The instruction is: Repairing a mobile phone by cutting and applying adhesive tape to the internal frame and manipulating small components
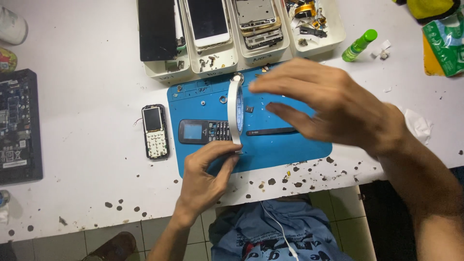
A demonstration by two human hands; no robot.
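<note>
My left hand pinches the lower edge of a white roll of tape that stands on edge over the blue work mat. My right hand hovers just right of the roll, fingers spread and pointing left, its fingertips near the roll's top; it looks blurred. Behind the roll lies a small black keypad phone on the mat. A black flat pry tool lies under my right hand. An opened keypad phone with a bare keypad lies on the white table left of the mat.
Several white trays with phone screens, frames and small parts stand behind the mat. A green bottle lies at the right, a black circuit board at the left edge. Small screws dot the mat. The table front is chipped.
</note>
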